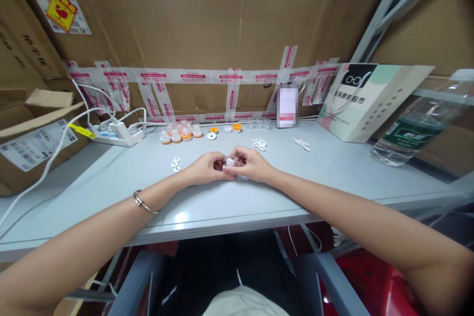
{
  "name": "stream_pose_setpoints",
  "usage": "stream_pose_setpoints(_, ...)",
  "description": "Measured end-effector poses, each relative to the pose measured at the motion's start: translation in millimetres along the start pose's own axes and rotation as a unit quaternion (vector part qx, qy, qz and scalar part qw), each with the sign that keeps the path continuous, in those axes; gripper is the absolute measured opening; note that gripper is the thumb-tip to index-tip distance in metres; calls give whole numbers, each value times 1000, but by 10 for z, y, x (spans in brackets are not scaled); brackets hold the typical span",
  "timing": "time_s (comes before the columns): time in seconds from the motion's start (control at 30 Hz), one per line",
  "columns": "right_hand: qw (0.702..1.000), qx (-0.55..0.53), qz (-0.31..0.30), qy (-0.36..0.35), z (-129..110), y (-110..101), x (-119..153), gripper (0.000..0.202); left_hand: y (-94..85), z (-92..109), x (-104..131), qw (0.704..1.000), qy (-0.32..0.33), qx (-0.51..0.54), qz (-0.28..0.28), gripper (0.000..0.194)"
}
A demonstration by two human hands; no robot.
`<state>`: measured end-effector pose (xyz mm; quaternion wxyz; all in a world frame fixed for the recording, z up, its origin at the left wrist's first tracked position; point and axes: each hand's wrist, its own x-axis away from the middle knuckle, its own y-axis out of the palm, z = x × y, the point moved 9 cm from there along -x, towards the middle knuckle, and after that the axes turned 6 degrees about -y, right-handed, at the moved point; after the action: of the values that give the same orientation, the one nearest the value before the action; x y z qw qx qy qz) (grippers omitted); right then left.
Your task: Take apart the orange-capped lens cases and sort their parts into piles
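Close to the table's front edge, my left hand [208, 168] and my right hand [252, 164] meet around a small clear plastic cup [230, 160] with white parts inside. The fingers of both hands are curled and closed on it; what lies under the fingertips is hidden. Left of my left hand lie a few small white plastic pieces [176, 164]. Beyond my right hand is a small heap of white wheel-like pieces [259, 144], and farther right another heap of white pieces [302, 144].
Along the back stand several clear domes on orange bases [180, 132], orange and white discs [212, 136], clear cups [258, 123] and a phone [287, 106]. A power strip [118, 137] and open carton [33, 143] are left; a paper bag [351, 101] and water bottle [411, 131] are right.
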<state>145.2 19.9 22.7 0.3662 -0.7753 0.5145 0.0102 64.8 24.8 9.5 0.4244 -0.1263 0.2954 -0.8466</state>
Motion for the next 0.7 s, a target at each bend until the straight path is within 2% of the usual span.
stream_pose_setpoints(0.43,989,45,-65,-125,-205,49,15,22,18,17,-3,999,25,-4,-35,34)
stream_pose_setpoints(0.7,987,64,-70,-130,-214,64,12,21,-3,-3,13,999,24,-11,-19,35)
